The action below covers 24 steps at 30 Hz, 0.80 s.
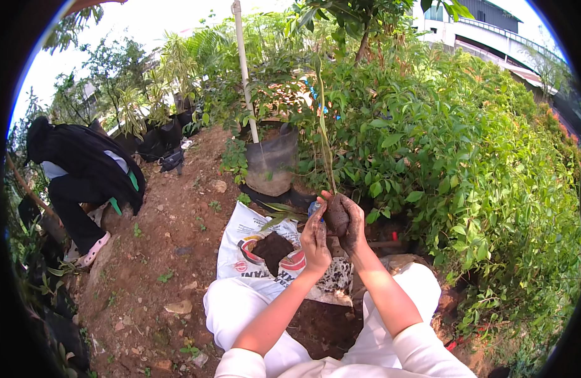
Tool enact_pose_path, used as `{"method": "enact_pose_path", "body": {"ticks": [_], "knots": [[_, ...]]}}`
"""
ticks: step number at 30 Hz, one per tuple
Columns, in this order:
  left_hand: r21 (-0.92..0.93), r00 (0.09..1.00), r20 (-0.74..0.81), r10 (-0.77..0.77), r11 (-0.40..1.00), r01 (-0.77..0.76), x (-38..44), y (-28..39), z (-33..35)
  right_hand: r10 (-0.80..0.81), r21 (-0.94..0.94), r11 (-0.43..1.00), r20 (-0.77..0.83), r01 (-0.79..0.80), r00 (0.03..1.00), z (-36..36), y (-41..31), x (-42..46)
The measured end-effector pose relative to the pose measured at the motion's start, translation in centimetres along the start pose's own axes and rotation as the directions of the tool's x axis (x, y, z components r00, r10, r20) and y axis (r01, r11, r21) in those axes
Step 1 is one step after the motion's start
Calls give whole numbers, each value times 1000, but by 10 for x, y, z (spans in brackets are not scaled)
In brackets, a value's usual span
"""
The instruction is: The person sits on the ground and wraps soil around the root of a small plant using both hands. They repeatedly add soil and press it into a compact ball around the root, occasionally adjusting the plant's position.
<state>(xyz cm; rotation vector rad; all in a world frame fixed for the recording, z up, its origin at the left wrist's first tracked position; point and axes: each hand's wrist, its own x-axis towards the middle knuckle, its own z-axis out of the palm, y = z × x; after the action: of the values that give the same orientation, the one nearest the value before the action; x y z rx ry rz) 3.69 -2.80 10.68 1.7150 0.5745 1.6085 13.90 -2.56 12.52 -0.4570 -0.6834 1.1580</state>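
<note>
Both my hands cup a ball of dark, damp soil at the base of a tall, narrow plant leaf that rises upright from it. My left hand presses the ball's left side, its fingers pointing up. Around the right side curl the soil-smeared fingers of my right hand. Below and to the left lies a white printed plastic sack with a heap of dark soil on it. Some cut green leaves rest at the sack's far edge. A blue-capped bottle is partly hidden behind my left hand.
A large dark planter bag with a pale pole stands just ahead. Dense leafy shrubs crowd the right. On the left, another person in dark clothes crouches on the stony earth slope. Black plant bags line the back left.
</note>
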Motion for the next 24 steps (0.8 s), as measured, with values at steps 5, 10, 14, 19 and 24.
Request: {"method": "enact_pose_path", "body": {"ticks": [5,10,14,19,24], "knots": [[98,989,60,134,985,-139,-14,9,13,-42,46,998,-73,45,996,-10,6,5],[107,974,212,81,989,-106,-38,0,19,-45,88,995,-94,53,995,-24,3,10],[280,940,305,151,929,-240,-49,-4,22,-68,98,992,-159,84,985,-25,-4,11],[356,959,208,190,899,-255,-27,-2,17,-53,18,998,-138,56,989,-21,0,7],[439,931,300,207,837,-328,-24,0,20,-20,111,993,-165,39,986,-23,12,10]]}}
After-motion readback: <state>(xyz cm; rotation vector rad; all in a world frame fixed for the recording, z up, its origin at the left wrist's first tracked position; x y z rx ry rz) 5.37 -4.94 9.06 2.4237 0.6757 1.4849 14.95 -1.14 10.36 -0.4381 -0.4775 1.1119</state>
